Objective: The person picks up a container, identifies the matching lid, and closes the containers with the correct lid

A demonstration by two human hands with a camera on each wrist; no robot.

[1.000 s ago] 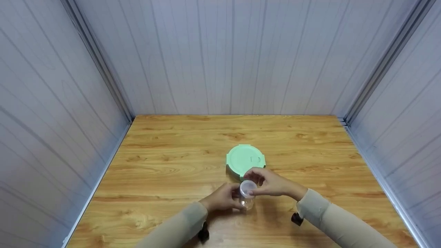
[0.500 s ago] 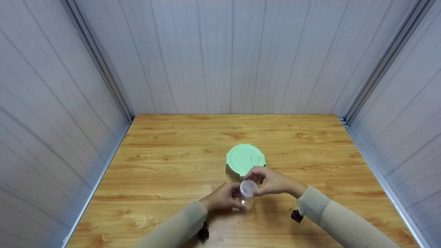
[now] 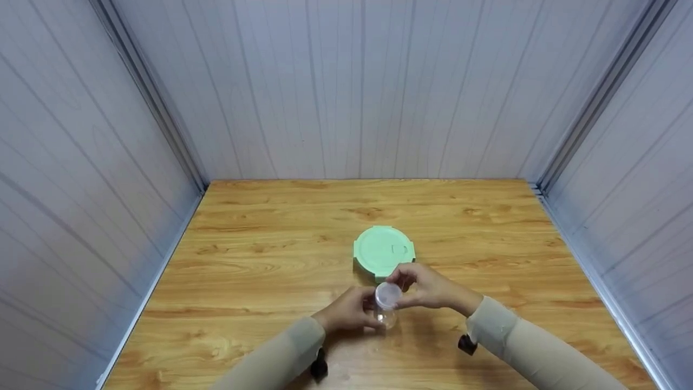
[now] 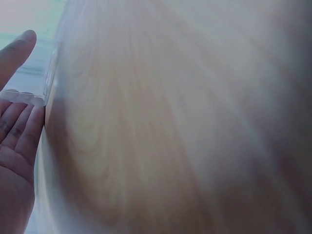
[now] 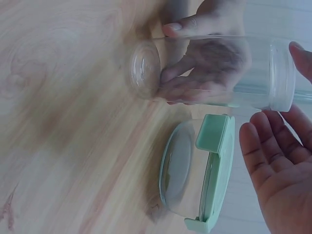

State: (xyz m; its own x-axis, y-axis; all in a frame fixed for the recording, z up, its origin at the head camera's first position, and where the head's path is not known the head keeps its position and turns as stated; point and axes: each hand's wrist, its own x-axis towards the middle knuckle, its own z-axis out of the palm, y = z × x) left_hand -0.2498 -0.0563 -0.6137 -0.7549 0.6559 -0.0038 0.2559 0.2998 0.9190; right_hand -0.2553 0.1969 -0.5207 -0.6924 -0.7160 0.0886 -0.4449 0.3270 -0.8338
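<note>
A clear, see-through jar [image 3: 386, 320] stands upright on the table with a translucent whitish lid [image 3: 389, 296] on top. On its left side my left hand [image 3: 347, 311] holds the body, thumb at the front and fingers behind. My right hand [image 3: 433, 288] has its thumb and fingertips at the edge of the lid, from the right. In the right wrist view the jar [image 5: 209, 73] has nothing visible inside; the left fingers [image 5: 204, 73] show through its wall. The left wrist view catches only part of the jar [image 4: 34, 73], between thumb and fingers.
Just behind the jar sits a round clear food container with a light green clip lid [image 3: 379, 249], partly covered by my right hand. The wood-grain table [image 3: 260, 238] is bounded by pale panel walls [image 3: 335, 92] at the back and both sides.
My right thumb has slid from over the lid's top to its edge, and the fingers have shifted slightly round the rim. The left hand and jar stay in place.
</note>
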